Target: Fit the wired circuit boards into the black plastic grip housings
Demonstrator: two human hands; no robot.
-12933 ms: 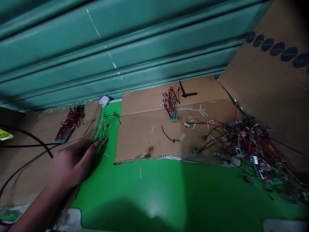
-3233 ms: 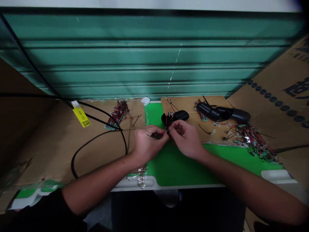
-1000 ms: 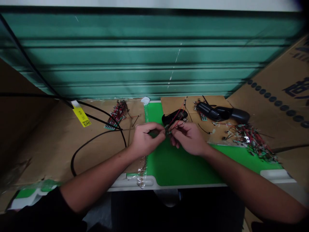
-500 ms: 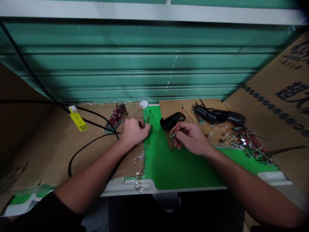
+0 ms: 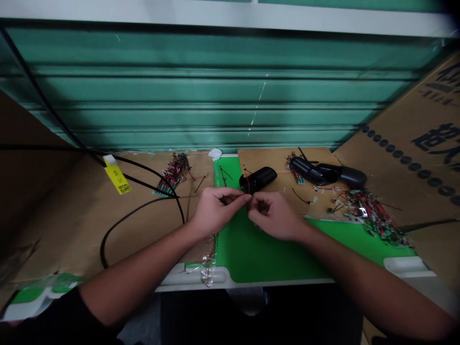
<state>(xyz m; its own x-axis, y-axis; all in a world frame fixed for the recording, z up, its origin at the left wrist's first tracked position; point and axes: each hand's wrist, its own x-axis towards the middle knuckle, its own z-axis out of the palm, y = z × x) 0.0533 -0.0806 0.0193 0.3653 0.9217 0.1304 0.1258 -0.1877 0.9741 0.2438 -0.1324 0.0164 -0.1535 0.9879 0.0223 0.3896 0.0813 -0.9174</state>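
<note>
L hand (image 5: pixel 217 211) now back beside R hand (image 5: pixel 275 215). Fingertips pressed together at red wire (image 5: pixel 247 186); exact pinch hidden.

Left hand (image 5: pixel 217 211) and right hand (image 5: pixel 273 216) nearly meet, fingers curled.

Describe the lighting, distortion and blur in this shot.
Head view: dim overall; wide-angle bending curves the teal shutter's ribs at the edges; the left hand and right hand look slightly soft; the wire pile is too fine to resolve.
</note>
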